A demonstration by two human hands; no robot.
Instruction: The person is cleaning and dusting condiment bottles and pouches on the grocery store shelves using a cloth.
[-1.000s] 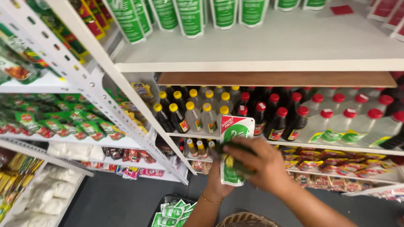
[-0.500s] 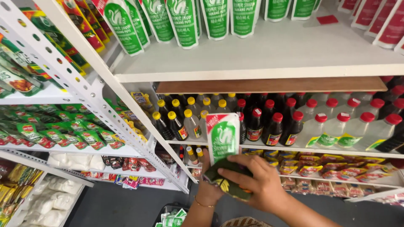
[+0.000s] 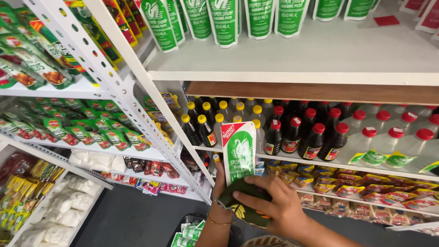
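Leftmost, green sachets [image 3: 55, 128] and white bags [image 3: 87, 160] fill the side shelves, past the perforated white upright [image 3: 114, 91]. Next, the left hand [image 3: 218, 183] sits at the lower left edge of a green-and-white standing pouch [image 3: 238, 151]. Its fingers are mostly hidden behind the pouch, so I cannot tell how tightly they close. The pouch is held upright in the air, before the front edge of the middle shelf [image 3: 320, 161] and its yellow-capped bottles [image 3: 206, 123]. At its base the right hand [image 3: 274, 206] has its fingers curled down, clamped on a dark green pack [image 3: 242, 206], possibly a second item. This looks like a carrying step; setting the pouch among the matching pouches [image 3: 224, 18] above would call for clearing the top shelf's front edge [image 3: 297, 77]. Rightward stand red-capped bottles [image 3: 311, 132].
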